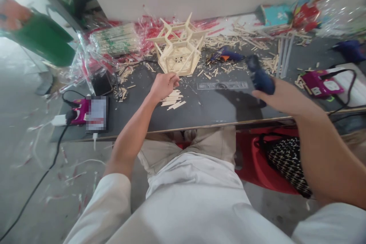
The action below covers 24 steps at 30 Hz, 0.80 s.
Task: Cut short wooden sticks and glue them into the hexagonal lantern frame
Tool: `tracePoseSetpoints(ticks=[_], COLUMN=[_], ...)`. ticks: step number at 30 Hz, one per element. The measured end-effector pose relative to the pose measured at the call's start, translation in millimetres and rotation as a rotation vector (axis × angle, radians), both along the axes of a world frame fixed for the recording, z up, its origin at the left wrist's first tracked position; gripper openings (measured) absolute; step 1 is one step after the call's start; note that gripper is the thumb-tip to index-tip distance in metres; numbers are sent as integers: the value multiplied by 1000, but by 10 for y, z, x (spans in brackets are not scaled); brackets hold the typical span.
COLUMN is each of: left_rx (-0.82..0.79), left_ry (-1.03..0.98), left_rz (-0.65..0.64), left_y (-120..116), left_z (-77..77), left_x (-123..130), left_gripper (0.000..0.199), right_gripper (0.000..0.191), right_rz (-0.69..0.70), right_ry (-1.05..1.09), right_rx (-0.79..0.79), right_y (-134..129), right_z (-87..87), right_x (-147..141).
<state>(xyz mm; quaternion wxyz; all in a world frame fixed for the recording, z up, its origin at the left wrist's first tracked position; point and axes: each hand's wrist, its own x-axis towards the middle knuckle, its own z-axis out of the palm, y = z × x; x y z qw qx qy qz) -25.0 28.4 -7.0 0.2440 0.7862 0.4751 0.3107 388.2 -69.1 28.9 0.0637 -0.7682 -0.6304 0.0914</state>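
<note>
The right hand grips a dark-blue tool, while the left hand, fingers together, contents unclear, could jolt the wooden framework by brushing it.

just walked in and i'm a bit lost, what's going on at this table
A person is sitting at the table with a wooden frame standing in front of them. Their right hand holds a dark blue tool up off the table. Their left hand has its fingers drawn together by the frame's near edge, beside a small pile of sticks; whether it pinches a stick is hard to tell. A clear ruler lies between the hands.
</note>
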Motion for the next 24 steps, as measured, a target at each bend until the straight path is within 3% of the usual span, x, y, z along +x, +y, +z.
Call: tracePoseSetpoints(ticks=[2, 6, 9, 17, 24], left_rx=[9, 21, 30, 75, 39], left_ry=[14, 109, 148, 124, 141], left_rz=[-13, -32, -46, -33, -40], left_y=[-32, -116, -151, -145, -145], left_z=[35, 109, 132, 163, 196], left_x=[7, 38, 58, -20, -20], left_gripper=[32, 32, 32, 33, 32], right_gripper=[23, 20, 25, 16, 21], right_rz=[73, 333, 434, 479, 467], right_ry=[159, 306, 376, 520, 414], right_rx=[-106, -137, -189, -190, -263], right_y=[23, 114, 200, 254, 206], right_z=[79, 150, 161, 261, 412], right_x=[-281, -808, -1063, -1499, -1616])
